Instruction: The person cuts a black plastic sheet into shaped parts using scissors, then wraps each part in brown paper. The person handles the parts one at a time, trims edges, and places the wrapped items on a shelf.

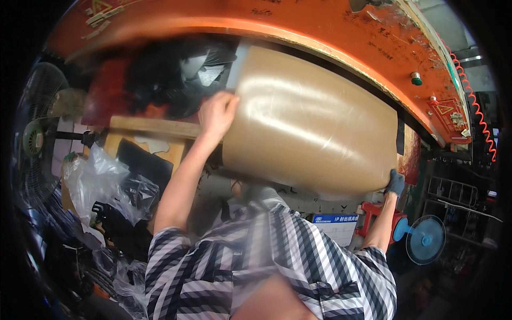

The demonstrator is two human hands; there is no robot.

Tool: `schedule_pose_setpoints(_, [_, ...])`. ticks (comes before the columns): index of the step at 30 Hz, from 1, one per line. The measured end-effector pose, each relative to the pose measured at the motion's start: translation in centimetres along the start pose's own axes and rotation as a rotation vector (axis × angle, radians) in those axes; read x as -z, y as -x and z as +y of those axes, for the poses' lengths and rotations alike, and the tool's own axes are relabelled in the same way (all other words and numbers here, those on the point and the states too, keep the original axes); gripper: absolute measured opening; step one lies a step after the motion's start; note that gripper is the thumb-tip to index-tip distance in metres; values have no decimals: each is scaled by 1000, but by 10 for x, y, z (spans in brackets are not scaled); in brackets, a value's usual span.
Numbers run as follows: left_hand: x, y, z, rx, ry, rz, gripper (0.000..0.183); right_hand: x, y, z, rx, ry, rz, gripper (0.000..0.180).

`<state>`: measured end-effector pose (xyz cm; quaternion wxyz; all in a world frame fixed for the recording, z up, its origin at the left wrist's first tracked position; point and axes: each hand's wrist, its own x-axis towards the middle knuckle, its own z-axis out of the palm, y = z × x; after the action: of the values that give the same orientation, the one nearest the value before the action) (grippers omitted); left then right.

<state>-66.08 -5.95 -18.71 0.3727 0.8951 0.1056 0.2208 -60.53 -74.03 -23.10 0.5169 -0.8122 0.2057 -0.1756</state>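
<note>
A large glossy tan sheet (312,124) spans the space in front of me, bowed in the wide view; its material is hard to tell. My left hand (218,114), bare, is closed on its left edge, thumb on the near face. At the near right corner my right hand (395,184), in a dark glove, grips the sheet's edge. Left of the sheet, a blurred pile of black material (168,80) lies with pale grey pieces (210,74) on top. The sheet's far edge lies by the orange machine beam (320,36), and what is beneath it is hidden.
The orange beam curves across the far side, with a green button (416,79). A red coiled hose (476,100) hangs at right. A blue fan (426,240) stands near a red plastic stool (374,216). Clear plastic bags (100,180) and another fan (38,138) are at left.
</note>
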Motion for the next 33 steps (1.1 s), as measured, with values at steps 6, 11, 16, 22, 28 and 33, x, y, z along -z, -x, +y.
schedule_pose_setpoints(6, [-48, -111, 18, -136, -324, 164, 26, -69, -131, -87, -20, 59, 15, 22])
schedule_pose_setpoints(11, [-75, -127, 18, -10, -247, 223, 25, -123, -153, -88, -120, 469, 110, 42])
schedule_pose_setpoints(16, [-31, -44, -11, 76, -186, 210, 25, -104, -120, -46, -10, 114, -143, 37])
schedule_pose_setpoints(22, [-15, 25, -10, -79, -361, -14, 34, -78, -89, -29, -111, 106, -160, 45])
schedule_pose_setpoints(28, [-30, 27, 12, -57, -517, -49, 39, -79, -104, -42, -160, 273, -126, 52])
schedule_pose_setpoints(33, [-31, 31, 8, -132, -529, 23, 38, -77, -112, -25, -84, 204, -130, 43])
